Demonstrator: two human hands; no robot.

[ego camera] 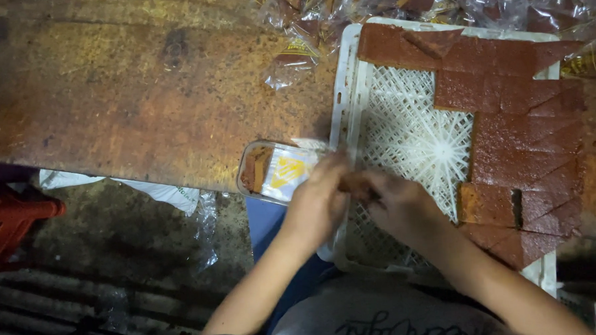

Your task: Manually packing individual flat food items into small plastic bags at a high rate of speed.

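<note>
Your left hand [319, 200] and right hand [398, 203] both pinch a reddish-brown piece [355, 183] over the white lattice tray [402, 131], beside a clear box [275, 171] (yellow-and-white label inside).

Brown piece [355, 184] mostly hidden between blurred left hand [319, 203] and right hand [405, 207]; grip unclear

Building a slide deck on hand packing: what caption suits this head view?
Both hands, left hand and right hand, grip a brown piece over a white lattice tray.
</note>
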